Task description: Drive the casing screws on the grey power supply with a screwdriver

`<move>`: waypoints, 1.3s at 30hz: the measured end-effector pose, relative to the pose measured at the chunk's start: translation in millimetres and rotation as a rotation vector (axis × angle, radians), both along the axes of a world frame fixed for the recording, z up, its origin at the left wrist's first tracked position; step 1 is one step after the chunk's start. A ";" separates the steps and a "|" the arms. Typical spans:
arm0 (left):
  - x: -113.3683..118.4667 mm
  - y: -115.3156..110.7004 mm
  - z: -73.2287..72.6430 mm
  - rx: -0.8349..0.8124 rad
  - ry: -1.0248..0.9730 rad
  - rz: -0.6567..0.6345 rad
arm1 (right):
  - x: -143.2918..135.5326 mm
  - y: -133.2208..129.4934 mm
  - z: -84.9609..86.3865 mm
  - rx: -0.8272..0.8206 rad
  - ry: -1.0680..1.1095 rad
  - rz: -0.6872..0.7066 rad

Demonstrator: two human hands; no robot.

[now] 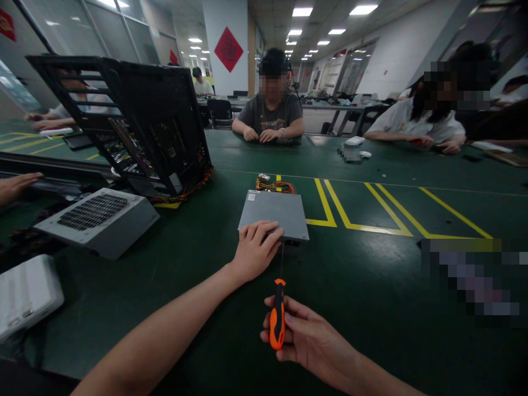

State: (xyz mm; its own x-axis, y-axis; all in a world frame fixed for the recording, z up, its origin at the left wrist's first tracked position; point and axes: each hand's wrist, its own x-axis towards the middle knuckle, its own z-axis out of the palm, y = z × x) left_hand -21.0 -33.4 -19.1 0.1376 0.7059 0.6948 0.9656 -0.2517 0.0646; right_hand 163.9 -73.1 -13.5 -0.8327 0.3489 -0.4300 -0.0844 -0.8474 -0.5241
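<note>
A grey metal computer power supply lies flat on the table in front of me. My left hand grips its near left part, with fingers bent over the near edge onto the top. My right hand holds a screwdriver by its orange and black handle, thumb on one side and fingers on the other. The screwdriver's thin shaft points away from me, up to the near face of the power supply beside my left fingers. Its tip is too small to make out. Bundled coloured cables lie behind the power supply.
A second power supply with a vent grille sits at left, before an open black computer case. A white device lies at the near left. Yellow tape lines mark the green table. Other people sit around it; another person's hand reaches in at left.
</note>
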 end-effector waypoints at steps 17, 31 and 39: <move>0.3 0.2 0.6 0.010 -0.002 -0.003 | -0.6 -0.3 -3.1 0.016 -0.001 -0.017; 0.3 -0.1 0.1 0.004 0.000 0.004 | -0.9 -1.4 -8.3 0.046 0.025 -0.075; 0.4 -0.1 0.0 0.004 0.002 0.000 | 0.2 -0.2 -5.9 -0.002 0.058 -0.071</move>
